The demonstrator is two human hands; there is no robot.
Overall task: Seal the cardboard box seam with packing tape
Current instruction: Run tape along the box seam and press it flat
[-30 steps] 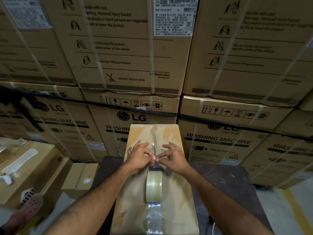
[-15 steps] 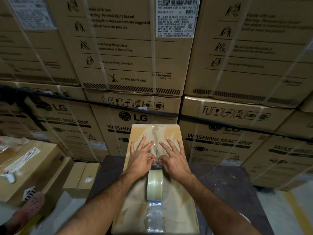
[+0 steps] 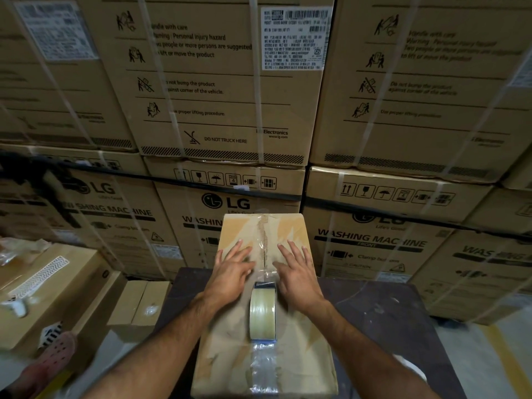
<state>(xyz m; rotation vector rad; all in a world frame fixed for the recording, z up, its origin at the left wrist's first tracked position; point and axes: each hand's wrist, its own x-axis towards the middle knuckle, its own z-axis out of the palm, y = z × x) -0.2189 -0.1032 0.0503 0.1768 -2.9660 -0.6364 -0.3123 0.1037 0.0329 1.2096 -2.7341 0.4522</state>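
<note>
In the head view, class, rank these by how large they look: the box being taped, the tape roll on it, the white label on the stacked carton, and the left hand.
1. box being taped
2. white label
3. left hand, similar in area to the tape roll; too close to rank.

place: warehouse | evidence: strapped washing machine cartons (image 3: 230,90) stacked in rows, concrete floor (image 3: 489,367)
</note>
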